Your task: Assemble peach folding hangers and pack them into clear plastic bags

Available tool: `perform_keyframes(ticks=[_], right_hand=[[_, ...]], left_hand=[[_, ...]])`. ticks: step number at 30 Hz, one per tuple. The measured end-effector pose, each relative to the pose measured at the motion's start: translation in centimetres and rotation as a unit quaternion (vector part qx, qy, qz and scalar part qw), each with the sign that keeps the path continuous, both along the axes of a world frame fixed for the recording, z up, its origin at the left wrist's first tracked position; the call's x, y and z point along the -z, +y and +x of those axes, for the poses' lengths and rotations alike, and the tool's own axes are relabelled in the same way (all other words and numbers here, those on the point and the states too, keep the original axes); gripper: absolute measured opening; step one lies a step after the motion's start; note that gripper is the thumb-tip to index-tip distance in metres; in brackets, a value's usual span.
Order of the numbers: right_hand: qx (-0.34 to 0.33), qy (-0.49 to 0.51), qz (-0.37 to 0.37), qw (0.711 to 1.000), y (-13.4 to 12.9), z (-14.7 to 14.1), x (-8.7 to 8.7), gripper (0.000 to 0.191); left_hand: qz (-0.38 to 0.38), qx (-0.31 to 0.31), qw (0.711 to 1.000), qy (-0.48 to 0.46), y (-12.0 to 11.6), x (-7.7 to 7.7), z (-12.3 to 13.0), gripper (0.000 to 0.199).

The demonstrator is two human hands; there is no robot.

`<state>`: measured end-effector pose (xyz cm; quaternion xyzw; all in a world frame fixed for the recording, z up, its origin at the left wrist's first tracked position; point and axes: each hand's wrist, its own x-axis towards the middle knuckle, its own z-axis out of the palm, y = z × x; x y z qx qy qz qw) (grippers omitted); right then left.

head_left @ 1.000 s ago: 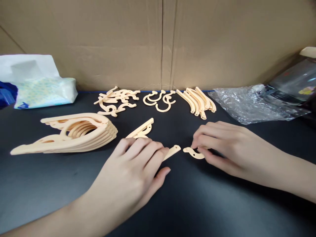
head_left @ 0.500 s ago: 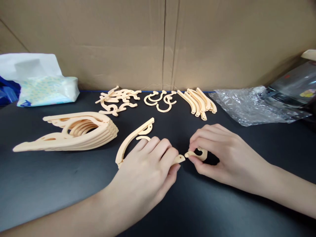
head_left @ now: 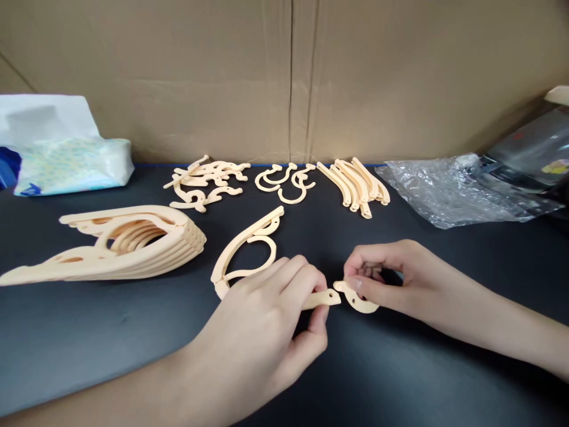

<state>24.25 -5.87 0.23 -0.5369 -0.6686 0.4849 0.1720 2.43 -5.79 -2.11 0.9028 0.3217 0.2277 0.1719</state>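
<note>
My left hand point(head_left: 284, 314) is closed around one arm of a beige plastic folding clothes hanger point(head_left: 242, 240), and the holed tip of that arm pokes out past my fingers. Its other arm slants up and away, with a round hook between the two. In my right hand point(head_left: 395, 276), thumb and fingers pinch a small curved hanger piece point(head_left: 364, 305) with a hole in it. The knobbed end of this piece is close to the arm's tip, with a narrow gap between them. My left hand hides part of the hanger.
Nested folded hangers point(head_left: 133, 261) lie at left. Along the back are loose curved pieces point(head_left: 208, 184), several hooks point(head_left: 293, 196) and long hanger arms point(head_left: 355, 184). A tissue pack point(head_left: 75, 166) stands far left, a clear plastic bag point(head_left: 453, 196) far right, before a cardboard wall point(head_left: 178, 77).
My right hand has turned the small curved piece so that its curve now faces down toward me. My left hand has shifted slightly, showing more of the hanger's hook and arm tip.
</note>
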Motion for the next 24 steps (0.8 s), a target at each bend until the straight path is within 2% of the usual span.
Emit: perform_keyframes(ticks=[4, 8, 16, 21, 24], right_hand=[[0.012, 0.085, -0.109, 0.990, -0.15, -0.05, -0.06, 0.014], [0.010, 0.118, -0.195, 0.974, -0.09, -0.07, -0.16, 0.014], [-0.009, 0.152, -0.215, 0.965, 0.43, 0.18, -0.43, 0.025], [-0.044, 0.171, -0.206, 0.962, 0.59, 0.40, -0.35, 0.033], [-0.059, 0.176, -0.205, 0.961, 0.58, 0.52, -0.30, 0.037]], left_hand=[[0.011, 0.005, 1.000, -0.008, -0.13, 0.02, -0.24, 0.006], [0.011, 0.019, 1.000, -0.004, -0.23, 0.08, -0.42, 0.005], [-0.049, 0.022, 0.999, -0.009, -0.25, 0.20, -0.65, 0.006], [-0.077, 0.025, 0.996, -0.034, -0.21, 0.29, -0.66, 0.021], [-0.087, 0.028, 0.995, -0.037, -0.11, 0.24, -0.60, 0.023]])
